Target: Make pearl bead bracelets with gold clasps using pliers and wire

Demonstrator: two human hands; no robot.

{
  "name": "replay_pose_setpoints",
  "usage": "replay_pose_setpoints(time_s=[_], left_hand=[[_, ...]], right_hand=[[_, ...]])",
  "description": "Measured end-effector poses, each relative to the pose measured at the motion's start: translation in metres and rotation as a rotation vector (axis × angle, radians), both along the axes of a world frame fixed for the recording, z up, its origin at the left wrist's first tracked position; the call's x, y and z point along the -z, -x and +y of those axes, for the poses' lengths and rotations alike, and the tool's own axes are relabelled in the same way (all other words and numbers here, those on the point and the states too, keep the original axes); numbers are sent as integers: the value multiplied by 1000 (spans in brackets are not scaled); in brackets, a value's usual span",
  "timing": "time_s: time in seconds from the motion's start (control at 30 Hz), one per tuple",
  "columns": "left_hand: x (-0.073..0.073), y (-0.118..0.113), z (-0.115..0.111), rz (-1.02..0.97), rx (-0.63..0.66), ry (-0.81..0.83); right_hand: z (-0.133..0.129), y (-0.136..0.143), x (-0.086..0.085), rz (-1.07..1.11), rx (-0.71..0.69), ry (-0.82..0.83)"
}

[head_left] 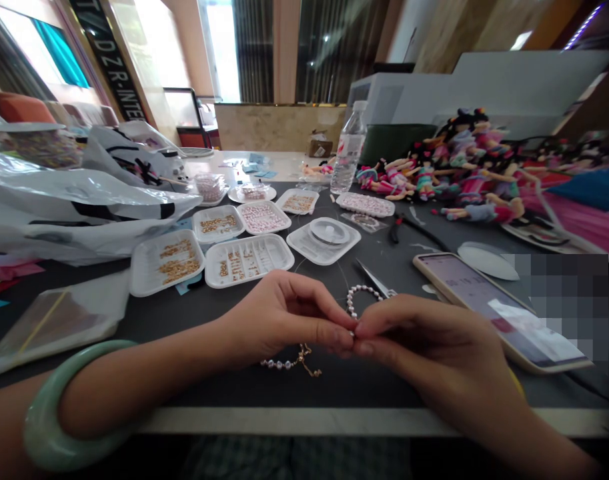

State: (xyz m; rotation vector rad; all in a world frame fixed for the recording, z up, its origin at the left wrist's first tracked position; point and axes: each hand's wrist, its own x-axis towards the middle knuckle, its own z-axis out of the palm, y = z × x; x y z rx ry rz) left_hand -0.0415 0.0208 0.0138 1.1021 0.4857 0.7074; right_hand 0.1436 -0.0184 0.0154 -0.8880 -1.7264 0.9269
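Note:
My left hand (pixel 294 320) and my right hand (pixel 429 340) meet fingertip to fingertip over the dark tabletop, both closed in a pinch. Between them they grip a string of beads (pixel 351 300), pale and pearly, which curves up behind my right fingers. What exactly lies between the fingertips is hidden. Below my left hand, another beaded piece (pixel 284 365) with a gold chain lies on the table, partly covered by the hand. Just beyond my right hand lie scissors (pixel 374 277), blades pointing away to the left.
White trays with gold parts (pixel 177 263) and pink beads (pixel 264 218) stand ahead. A spool (pixel 329 231) rests in another tray. A phone (pixel 504 313) lies at right, pliers (pixel 395 230) beyond. Farther back are a water bottle (pixel 349 150), crocheted dolls (pixel 464 167) and plastic bags (pixel 84 200).

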Motion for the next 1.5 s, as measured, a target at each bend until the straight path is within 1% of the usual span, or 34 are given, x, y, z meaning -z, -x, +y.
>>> replay_pose_setpoints(time_s=[0.13, 0.23, 0.3, 0.37, 0.47, 0.53, 0.63, 0.73, 0.8, 0.87, 1.1, 1.3, 1.4, 1.5], left_hand=[[-2, -1, 0, 44, -60, -36], [-5, 0, 0, 94, -126, -98], [-6, 1, 1, 136, -176, -148], [-7, 2, 3, 177, -223, -201], [-7, 2, 5, 225, -288, -268], [-7, 2, 6, 250, -316, -288], [-6, 2, 7, 279, -341, -302], [-4, 2, 7, 298, -365, -314], [-3, 1, 7, 307, -373, -314], [-2, 0, 7, 308, -372, -298], [-1, -2, 7, 281, -361, -240], [-2, -4, 5, 297, -374, -187], [-1, -3, 5, 276, -376, -165], [0, -3, 5, 267, -364, -152]], right_hand=[[1, 1, 1, -35, 33, 10], [2, 0, 2, -140, 123, -94], [2, -1, 4, -273, 171, -178], [2, -2, 7, -419, 184, -263], [2, -2, 11, -601, 151, -413], [2, 0, 13, -694, 111, -484], [4, 7, 11, -852, 33, -551], [7, 17, 7, -1073, -44, -625], [8, 23, 6, -1196, -70, -636], [10, 26, 6, -1261, -72, -625], [12, 25, 7, -1290, -87, -638], [12, 22, 7, -1244, -89, -694], [11, 16, 6, -1153, -80, -683], [12, 5, 7, -990, -47, -563]])
